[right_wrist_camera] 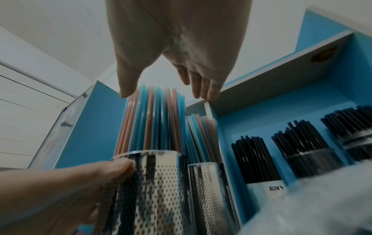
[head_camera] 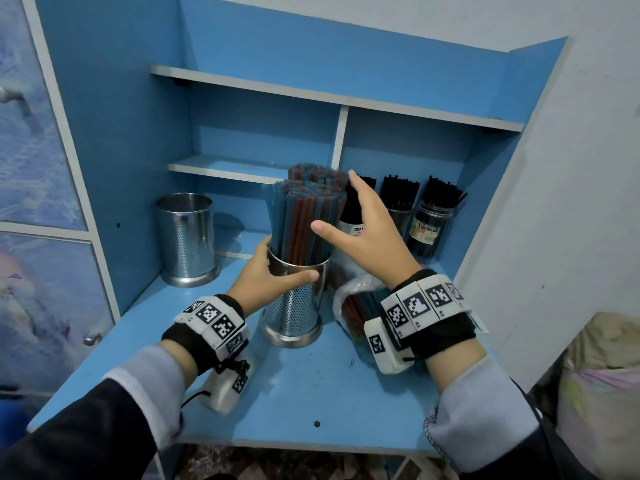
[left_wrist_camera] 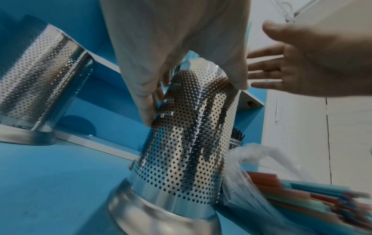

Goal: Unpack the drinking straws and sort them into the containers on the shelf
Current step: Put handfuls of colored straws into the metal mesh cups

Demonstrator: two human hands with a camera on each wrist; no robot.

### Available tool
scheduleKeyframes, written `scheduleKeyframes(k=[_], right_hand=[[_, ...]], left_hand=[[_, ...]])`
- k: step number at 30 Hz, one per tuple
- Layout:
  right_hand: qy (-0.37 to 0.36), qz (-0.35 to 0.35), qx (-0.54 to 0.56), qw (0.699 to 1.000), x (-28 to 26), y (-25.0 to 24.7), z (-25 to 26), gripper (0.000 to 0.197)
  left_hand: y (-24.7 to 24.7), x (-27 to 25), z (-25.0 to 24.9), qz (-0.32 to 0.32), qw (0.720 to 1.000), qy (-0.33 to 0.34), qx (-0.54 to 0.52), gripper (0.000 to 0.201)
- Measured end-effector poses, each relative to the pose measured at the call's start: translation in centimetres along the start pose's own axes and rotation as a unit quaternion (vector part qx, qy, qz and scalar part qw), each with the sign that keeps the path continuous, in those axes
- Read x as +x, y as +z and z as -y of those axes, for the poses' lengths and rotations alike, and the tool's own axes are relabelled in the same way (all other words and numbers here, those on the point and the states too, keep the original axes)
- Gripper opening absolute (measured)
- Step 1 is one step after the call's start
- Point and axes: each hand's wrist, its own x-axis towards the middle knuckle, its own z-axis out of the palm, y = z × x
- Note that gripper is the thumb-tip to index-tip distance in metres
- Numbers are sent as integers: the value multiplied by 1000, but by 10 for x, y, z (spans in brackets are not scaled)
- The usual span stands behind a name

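We judge the job roughly half done; a thick bundle of blue and red straws (head_camera: 306, 216) already stands upright in the perforated steel holder (head_camera: 294, 306) at the middle of the blue shelf (head_camera: 301, 393), yet more of the same straws (head_camera: 360, 306) lie in a clear plastic bag (head_camera: 349, 289) on the shelf just to the right of that holder, so unpacking is not finished. Our left hand (head_camera: 266, 278) wraps its fingers and thumb around the holder just under the rim, steadying it; our right hand (head_camera: 363, 230) is spread wide, fingers straight, beside the upper part of the standing bundle, gripping nothing; whether the fingertips touch the straws we cannot tell, though the right wrist view shows thumb and fingers on either side of the tips.

As for containers: a second perforated steel holder (head_camera: 187, 237) stands well apart at the back left and looks empty from the head view; the right wrist view shows a further steel holder (right_wrist_camera: 209, 190) just behind the held one, also carrying blue and red straws. In the right-hand compartment stand three containers of black straws (head_camera: 398, 199), two of them clear jars (head_camera: 429, 226), and a white-labelled one nearest the divider.

What remains, in our judgement, is emptying the bag into the free holder and settling the bundles level.
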Motion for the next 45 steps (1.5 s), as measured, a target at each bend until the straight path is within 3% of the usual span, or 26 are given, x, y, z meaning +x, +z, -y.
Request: scheduleKeyframes(k=[5,8,11,15,18,23,26,30,35,45], right_hand=[[76,33,41,996,-19,10,-18,108],[113,74,83,987,-26,22,-26,103],[137,98,131,977,-28,39,-29,78],[170,73,126,975,-23,66,-27,91],[162,45,112,979,-16,85,-21,87],[142,81,111,980,9,124,-1,84],[153,84,116,978,30,149,9,78],[172,58,126,975,57,172,9,73],[194,16,124,973,79,184,-4,90],[201,-8,124,972,87,195,-13,97]], left_hand=[[-14,-5,5,43,999,-22,-15,81],[-23,-7,4,63,997,-18,-28,67],[-33,-7,6,29,999,-4,-18,62],[-48,-8,7,2,1000,17,-15,35],[-67,-4,13,-58,998,18,19,24],[-113,10,33,-228,964,37,130,47],[-135,25,45,-278,946,33,163,63],[-150,50,57,-276,950,-11,146,84],[-156,77,62,-271,957,-50,93,101],[-148,87,67,-302,947,-53,99,87]])
